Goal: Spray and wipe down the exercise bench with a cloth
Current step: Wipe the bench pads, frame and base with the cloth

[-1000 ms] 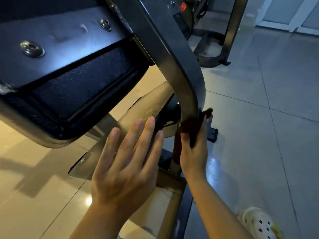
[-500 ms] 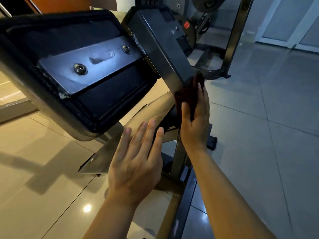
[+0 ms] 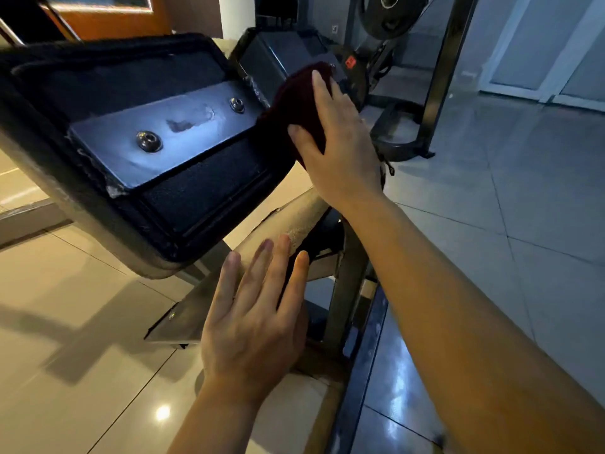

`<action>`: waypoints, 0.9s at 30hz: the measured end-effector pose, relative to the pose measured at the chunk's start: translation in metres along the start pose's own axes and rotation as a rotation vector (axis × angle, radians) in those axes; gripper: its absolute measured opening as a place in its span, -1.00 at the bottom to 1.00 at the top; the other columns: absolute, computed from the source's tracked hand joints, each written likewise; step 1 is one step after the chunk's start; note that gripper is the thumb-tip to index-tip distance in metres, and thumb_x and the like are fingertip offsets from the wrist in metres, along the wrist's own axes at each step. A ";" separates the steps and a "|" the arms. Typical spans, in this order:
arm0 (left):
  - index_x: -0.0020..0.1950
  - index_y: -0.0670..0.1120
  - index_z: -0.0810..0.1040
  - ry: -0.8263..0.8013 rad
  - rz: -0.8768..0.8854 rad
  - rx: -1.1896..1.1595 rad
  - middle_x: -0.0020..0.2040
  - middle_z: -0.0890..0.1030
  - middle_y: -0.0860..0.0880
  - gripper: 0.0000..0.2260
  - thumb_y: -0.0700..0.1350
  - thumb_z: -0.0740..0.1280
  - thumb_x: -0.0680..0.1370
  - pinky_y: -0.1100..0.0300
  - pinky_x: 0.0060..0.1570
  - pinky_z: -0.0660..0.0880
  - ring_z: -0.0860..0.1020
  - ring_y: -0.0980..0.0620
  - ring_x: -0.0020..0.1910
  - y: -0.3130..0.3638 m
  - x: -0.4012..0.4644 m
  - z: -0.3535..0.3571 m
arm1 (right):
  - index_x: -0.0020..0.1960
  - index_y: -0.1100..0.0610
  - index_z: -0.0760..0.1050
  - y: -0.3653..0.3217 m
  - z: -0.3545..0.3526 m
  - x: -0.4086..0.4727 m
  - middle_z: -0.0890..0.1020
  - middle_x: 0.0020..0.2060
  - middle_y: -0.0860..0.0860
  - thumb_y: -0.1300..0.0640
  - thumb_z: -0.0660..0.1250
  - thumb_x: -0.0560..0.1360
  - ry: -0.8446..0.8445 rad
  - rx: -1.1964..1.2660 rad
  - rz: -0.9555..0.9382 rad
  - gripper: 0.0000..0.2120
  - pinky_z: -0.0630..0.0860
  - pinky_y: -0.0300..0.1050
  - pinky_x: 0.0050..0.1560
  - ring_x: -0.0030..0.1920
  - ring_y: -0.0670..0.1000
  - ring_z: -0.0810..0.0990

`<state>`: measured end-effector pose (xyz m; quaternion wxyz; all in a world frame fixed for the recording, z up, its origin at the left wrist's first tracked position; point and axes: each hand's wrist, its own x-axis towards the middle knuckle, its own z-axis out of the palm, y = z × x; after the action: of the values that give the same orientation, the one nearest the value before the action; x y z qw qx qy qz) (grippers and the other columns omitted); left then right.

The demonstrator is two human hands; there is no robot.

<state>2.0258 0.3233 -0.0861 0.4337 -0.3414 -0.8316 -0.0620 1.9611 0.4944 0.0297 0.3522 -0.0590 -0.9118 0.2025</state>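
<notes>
Head view showed your right hand in the upper middle of the frame, fingers spread flat over the dark red cloth, pressing it against the bench's steel upright beside the underside of the pad. Your left hand lay open at lower centre, holding nothing, fingertips at the angled frame plate. The cloth looked soft and limp, likely to bunch, so a flat palm suited it; the bench seemed heavy and rigid, its bolted plate edges possibly snagging fabric.
</notes>
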 end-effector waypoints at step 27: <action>0.37 -0.18 0.49 -0.036 -0.071 -0.068 0.44 0.37 -0.16 -0.60 -0.06 0.19 0.58 -0.13 0.41 0.24 0.36 -0.11 0.41 0.002 0.002 -0.005 | 0.59 0.10 0.01 -0.006 -0.005 0.020 0.17 0.55 0.09 -0.13 0.15 0.62 -0.009 -0.039 -0.154 -0.35 0.17 0.16 0.50 0.55 0.10 0.10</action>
<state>2.0299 0.3235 -0.0821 0.4042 -0.3274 -0.8482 -0.0994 1.9497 0.4958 0.0479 0.3615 0.0052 -0.9190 0.1572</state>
